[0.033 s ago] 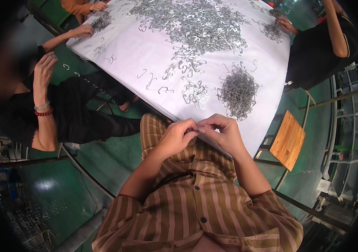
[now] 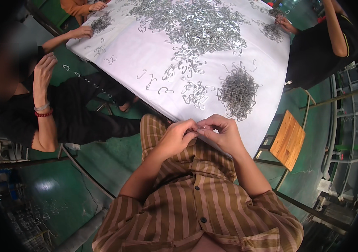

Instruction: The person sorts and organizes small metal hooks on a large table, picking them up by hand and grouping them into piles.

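Both hands up in front of my chest, just off the near edge of the tabletop (image 2: 267,122). Left hand (image 2: 178,136) and right hand (image 2: 224,132) meet fingertip to fingertip, pinching a small metal clip (image 2: 199,128) between them; it's mostly hidden by fingers, so can't tell its shape or which hand has the firmer grip. Held close to body, likely bc it's fiddly and needs two-finger control.

Clip pile (image 2: 238,93) sits near the tabletop's near edge, w/in easy reach of right hand. Smaller bunch (image 2: 195,93) just left of it, loose strays beyond. Big spread (image 2: 195,25) covers the tabletop's middle toward the far edge, looks like shared stock for everyone.

Others seated around: person in black at left w/ a hand (image 2: 44,71) raised, more hands at far-left corner, another person in black at right edge working a small heap (image 2: 273,31). Wooden stool (image 2: 288,140) on the floor right of me.
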`<state>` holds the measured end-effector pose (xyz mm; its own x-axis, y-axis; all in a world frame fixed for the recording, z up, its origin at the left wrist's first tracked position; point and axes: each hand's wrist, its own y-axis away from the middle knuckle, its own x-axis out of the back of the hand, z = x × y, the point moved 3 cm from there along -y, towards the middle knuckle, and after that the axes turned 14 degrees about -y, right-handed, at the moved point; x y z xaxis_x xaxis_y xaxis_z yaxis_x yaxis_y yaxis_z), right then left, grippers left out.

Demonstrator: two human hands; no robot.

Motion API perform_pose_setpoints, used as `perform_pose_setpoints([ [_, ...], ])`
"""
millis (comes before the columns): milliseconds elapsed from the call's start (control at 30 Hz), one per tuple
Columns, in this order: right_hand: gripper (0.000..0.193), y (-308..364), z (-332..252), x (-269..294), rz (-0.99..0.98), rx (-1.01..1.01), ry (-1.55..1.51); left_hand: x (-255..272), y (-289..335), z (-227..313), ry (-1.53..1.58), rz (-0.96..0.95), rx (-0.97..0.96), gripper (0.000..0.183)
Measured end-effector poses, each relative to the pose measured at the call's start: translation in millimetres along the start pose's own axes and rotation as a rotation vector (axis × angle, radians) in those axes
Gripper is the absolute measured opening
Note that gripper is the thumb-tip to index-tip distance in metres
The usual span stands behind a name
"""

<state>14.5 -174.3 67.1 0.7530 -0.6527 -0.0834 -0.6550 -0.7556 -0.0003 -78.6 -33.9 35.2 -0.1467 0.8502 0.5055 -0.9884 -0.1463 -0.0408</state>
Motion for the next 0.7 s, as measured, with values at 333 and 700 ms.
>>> perform_pose_setpoints([
  [333,0.012,6,3,-4,0.103,0.123,0.068,2,1,11,0.018,-0.077,-0.023,0.015],
  [700,0.007,21,2,-11,0.151,0.234,0.333,19,-35,3,-0.105,-0.255,-0.038,0.011],
])
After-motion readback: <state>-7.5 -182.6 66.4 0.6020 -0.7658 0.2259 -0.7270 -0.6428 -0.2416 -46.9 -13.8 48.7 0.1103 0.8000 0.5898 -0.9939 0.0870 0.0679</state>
